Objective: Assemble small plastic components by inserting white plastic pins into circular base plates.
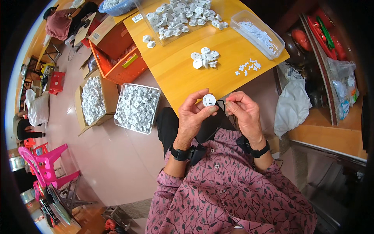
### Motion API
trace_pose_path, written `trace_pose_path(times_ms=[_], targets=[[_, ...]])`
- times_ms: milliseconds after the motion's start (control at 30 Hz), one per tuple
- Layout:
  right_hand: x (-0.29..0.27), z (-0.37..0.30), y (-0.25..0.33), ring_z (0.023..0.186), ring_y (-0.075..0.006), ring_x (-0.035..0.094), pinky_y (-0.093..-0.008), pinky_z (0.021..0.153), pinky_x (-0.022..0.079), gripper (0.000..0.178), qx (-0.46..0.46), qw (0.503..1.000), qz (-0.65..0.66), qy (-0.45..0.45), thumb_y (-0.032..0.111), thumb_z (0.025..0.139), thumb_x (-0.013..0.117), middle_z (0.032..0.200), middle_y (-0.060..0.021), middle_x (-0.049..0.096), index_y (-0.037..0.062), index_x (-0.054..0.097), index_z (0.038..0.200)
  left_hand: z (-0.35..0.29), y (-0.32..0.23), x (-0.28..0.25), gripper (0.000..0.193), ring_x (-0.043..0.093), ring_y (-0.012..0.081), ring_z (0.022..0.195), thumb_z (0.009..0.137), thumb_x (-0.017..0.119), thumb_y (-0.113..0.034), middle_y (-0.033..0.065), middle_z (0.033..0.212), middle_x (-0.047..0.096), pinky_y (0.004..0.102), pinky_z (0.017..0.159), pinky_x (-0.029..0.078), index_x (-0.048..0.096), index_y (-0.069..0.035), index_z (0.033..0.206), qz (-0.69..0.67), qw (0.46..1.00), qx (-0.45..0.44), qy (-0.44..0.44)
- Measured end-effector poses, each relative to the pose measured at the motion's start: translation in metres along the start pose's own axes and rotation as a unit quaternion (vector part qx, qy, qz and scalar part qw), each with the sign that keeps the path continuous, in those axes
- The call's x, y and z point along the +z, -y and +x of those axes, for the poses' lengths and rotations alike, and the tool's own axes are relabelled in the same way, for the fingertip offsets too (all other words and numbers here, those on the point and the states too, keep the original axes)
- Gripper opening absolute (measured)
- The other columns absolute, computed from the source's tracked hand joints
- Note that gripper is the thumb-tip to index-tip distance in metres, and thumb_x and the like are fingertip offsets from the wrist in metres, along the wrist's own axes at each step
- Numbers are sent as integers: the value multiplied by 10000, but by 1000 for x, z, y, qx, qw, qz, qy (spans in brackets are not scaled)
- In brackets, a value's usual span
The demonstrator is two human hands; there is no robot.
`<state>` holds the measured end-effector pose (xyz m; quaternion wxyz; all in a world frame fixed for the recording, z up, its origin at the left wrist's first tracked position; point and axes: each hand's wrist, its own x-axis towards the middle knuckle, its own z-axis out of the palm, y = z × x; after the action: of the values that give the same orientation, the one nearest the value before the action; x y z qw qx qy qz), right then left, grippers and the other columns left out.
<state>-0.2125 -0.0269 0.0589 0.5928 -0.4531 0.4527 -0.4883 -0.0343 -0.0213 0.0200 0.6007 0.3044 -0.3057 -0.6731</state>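
My left hand (pixel 191 119) pinches a round white plastic part (pixel 209 100) between thumb and fingers, its flat face with small dark slots turned up. Just right of it, the thumb and fingertips of my right hand (pixel 246 115) are pressed together; anything between them is too small to make out. Beyond my hands, on the yellow table (pixel 167 72), lies a small heap of similar white parts (pixel 205 58). Several tiny white pieces (pixel 249 67) are scattered to its right.
A clear tub of small white pieces (pixel 259 36) stands at the table's right edge. More round parts (pixel 183 17) fill a clear tray at the back. Left are a full white bin (pixel 137 108), a cardboard box (pixel 107 99) and an orange crate (pixel 126 64). Shelves (pixel 327 85) stand right.
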Motion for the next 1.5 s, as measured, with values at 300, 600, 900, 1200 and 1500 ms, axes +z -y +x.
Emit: trace_pose_path(times_ms=[300, 600, 900, 1200, 1500], targets=[[17, 1, 2, 758, -68, 612, -198, 669, 485, 200, 33, 999, 26, -2, 132, 956, 664, 913, -27, 666, -15, 658, 1091, -8, -4, -12, 383, 680, 283, 1059, 956, 622, -16, 158, 1207, 641, 357, 920, 583, 546, 44, 1327, -103, 994, -24, -17], [34, 2, -5, 849, -83, 608, -207, 741, 495, 121, -62, 997, -36, -2, 48, 929, 670, 986, -33, 620, -27, 677, 1024, -10, -1, -15, 348, 662, 260, 1083, 970, 606, -33, 140, 1215, 633, 369, 951, 579, 565, 45, 1307, -64, 998, 14, -2], [43, 5, -14, 884, -106, 592, -225, 737, 501, 62, -151, 978, -141, -34, 7, 911, 671, 1006, -57, 577, -17, 685, 966, -11, -5, -12, 344, 604, 221, 1165, 997, 563, -47, 147, 1307, 586, 373, 998, 551, 558, 40, 1329, -98, 995, -17, 12], [42, 5, -17, 867, -117, 594, -236, 724, 502, 69, -159, 972, -169, -46, 34, 903, 684, 992, -63, 577, -8, 686, 958, -14, 1, -16, 370, 620, 232, 1142, 973, 597, -28, 162, 1259, 615, 392, 1002, 544, 551, 49, 1333, -64, 998, -26, -10], [42, 3, -18, 871, -119, 596, -238, 717, 511, 60, -155, 973, -167, -44, 28, 899, 689, 998, -63, 574, -4, 691, 950, -13, 3, -18, 451, 653, 202, 1071, 887, 688, 39, 138, 1168, 667, 336, 965, 539, 561, 59, 1320, -33, 999, -14, -2]])
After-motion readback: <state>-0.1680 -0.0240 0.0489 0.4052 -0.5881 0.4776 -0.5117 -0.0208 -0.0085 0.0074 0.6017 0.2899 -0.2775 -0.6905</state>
